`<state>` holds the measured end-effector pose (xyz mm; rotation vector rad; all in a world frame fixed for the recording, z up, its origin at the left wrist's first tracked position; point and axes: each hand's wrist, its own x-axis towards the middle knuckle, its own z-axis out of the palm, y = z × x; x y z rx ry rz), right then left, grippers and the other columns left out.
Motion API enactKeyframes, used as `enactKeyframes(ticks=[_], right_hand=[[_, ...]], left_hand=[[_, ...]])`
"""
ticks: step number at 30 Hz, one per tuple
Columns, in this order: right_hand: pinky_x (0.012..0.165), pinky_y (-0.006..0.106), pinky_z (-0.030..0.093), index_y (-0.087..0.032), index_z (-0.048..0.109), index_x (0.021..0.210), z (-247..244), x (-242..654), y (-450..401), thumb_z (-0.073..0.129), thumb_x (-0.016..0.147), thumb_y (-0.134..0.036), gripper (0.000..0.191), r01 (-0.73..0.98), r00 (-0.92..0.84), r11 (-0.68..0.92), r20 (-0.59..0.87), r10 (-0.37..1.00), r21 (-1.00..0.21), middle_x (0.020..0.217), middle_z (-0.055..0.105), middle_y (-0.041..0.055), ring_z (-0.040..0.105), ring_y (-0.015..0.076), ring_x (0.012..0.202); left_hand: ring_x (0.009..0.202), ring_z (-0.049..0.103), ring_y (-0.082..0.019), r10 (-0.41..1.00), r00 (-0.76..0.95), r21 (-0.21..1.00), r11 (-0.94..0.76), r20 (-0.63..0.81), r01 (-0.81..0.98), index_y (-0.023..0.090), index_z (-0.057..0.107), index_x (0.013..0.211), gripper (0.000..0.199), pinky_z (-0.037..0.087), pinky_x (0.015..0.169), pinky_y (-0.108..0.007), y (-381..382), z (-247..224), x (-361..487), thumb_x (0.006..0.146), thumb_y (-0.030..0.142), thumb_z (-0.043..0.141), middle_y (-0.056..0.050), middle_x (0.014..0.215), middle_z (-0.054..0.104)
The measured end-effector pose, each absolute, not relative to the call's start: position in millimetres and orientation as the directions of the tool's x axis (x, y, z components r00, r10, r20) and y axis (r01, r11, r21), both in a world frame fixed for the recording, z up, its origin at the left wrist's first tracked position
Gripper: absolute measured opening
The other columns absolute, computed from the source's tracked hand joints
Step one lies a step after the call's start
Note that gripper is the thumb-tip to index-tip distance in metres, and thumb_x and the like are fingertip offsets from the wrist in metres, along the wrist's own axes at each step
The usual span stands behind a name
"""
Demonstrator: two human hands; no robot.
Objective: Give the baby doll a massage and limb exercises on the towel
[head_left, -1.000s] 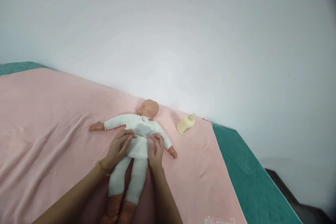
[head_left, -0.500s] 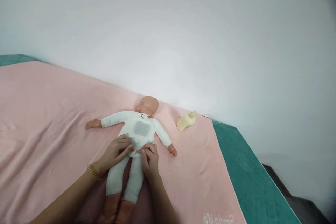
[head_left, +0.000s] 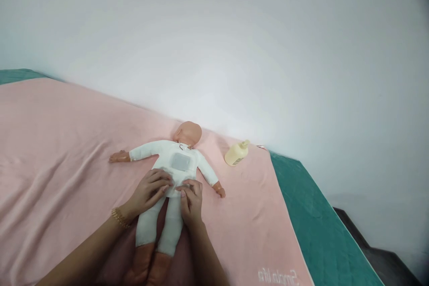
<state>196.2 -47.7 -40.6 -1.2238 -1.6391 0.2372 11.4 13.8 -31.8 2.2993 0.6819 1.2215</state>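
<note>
A doll (head_left: 167, 152) with a smooth bald head, white cloth body and brown hands and feet lies stretched out, its head toward the wall. A grey rectangular panel (head_left: 181, 161) is set in the upper torso. At the doll's waist, my left hand (head_left: 152, 190) rests over the left side with bent fingers pinching toward the thumb on the cloth. My right hand (head_left: 192, 201) is curled at the waist's other side, thumb and fingertips on the cloth. The fingertips are slightly blurred. A bracelet (head_left: 119, 217) circles my left wrist.
Right of the doll's head, a pale yellow pump bottle (head_left: 236, 153) stands on the pink blanket (head_left: 248, 223). A green quilted cover (head_left: 321, 214) shows past the blanket's right edge. The white wall (head_left: 214, 44) rises behind, and a dark edge (head_left: 368, 241) lies at far right.
My fingers have shifted slightly on the doll's waist, with the left fingertips a little farther in and up. The view has tilted marginally. The doll and bottle stay in place.
</note>
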Motion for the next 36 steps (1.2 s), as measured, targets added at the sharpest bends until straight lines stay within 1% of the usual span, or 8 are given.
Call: enactKeyframes(ticks=[3,9,13,20,23,26,32,36], right_hand=[[0.088,0.039,0.04,-0.022,0.072,0.096,-41,197,-46,0.041,0.096,-0.024,0.031,0.594,0.041,0.45,0.583,0.811,-0.667,0.104,0.061,0.0083,0.052,0.022,0.101],[0.086,0.038,0.04,-0.023,0.073,0.088,-41,195,-40,0.039,0.098,-0.027,0.036,0.567,0.078,0.378,0.505,0.86,-0.732,0.094,0.062,0.0063,0.054,0.0209,0.095],[0.085,0.037,0.041,-0.023,0.073,0.086,-42,195,-39,0.039,0.098,-0.027,0.037,0.562,0.083,0.38,0.507,0.858,-0.735,0.092,0.063,0.0057,0.055,0.0206,0.093],[0.089,0.038,0.041,-0.022,0.071,0.099,-43,197,-44,0.037,0.099,-0.027,0.034,0.616,0.04,0.461,0.61,0.791,-0.639,0.103,0.061,0.0077,0.053,0.0211,0.102],[0.093,0.039,0.04,-0.022,0.068,0.105,-43,197,-45,0.038,0.098,-0.028,0.031,0.639,0.038,0.456,0.617,0.786,-0.62,0.112,0.06,0.0084,0.052,0.0217,0.108],[0.096,0.04,0.038,-0.022,0.067,0.107,-43,197,-44,0.038,0.099,-0.028,0.032,0.641,0.034,0.441,0.597,0.801,-0.628,0.116,0.059,0.0086,0.051,0.0222,0.111],[0.092,0.039,0.038,-0.024,0.072,0.098,-40,195,-38,0.038,0.099,-0.028,0.034,0.608,0.078,0.354,0.497,0.864,-0.711,0.102,0.064,0.0062,0.055,0.0208,0.103],[0.089,0.037,0.038,-0.024,0.073,0.092,-39,194,-35,0.038,0.099,-0.028,0.036,0.606,0.098,0.333,0.483,0.87,-0.722,0.096,0.065,0.0054,0.056,0.0203,0.098]], left_hand=[[0.101,0.054,-0.02,0.609,0.51,0.585,-0.777,0.608,0.231,0.021,0.067,0.098,0.021,0.04,0.091,-0.036,15,-31,12,0.094,0.015,0.047,-0.004,0.101,0.067],[0.094,0.055,-0.019,0.641,0.535,0.627,-0.74,0.55,0.243,0.02,0.068,0.089,0.022,0.041,0.085,-0.034,20,-29,16,0.096,0.019,0.047,-0.004,0.092,0.067],[0.093,0.055,-0.019,0.635,0.531,0.613,-0.75,0.561,0.249,0.02,0.068,0.089,0.022,0.041,0.085,-0.034,20,-28,16,0.096,0.02,0.047,-0.004,0.092,0.067],[0.103,0.055,-0.02,0.622,0.467,0.559,-0.779,0.628,0.286,0.021,0.066,0.102,0.021,0.041,0.092,-0.036,14,-37,12,0.094,0.018,0.047,-0.005,0.105,0.065],[0.11,0.053,-0.021,0.623,0.441,0.544,-0.781,0.646,0.305,0.022,0.063,0.112,0.025,0.039,0.096,-0.038,13,-40,12,0.094,0.018,0.046,-0.006,0.113,0.064],[0.115,0.052,-0.021,0.631,0.464,0.545,-0.774,0.622,0.322,0.023,0.061,0.117,0.027,0.038,0.099,-0.038,15,-39,13,0.095,0.019,0.046,-0.006,0.118,0.064],[0.108,0.057,-0.021,0.674,0.496,0.584,-0.732,0.547,0.351,0.023,0.066,0.107,0.023,0.041,0.094,-0.038,20,-35,16,0.096,0.023,0.046,-0.004,0.11,0.068],[0.106,0.058,-0.02,0.682,0.499,0.589,-0.724,0.535,0.359,0.023,0.067,0.104,0.022,0.042,0.093,-0.037,22,-35,18,0.096,0.024,0.046,-0.004,0.107,0.069]])
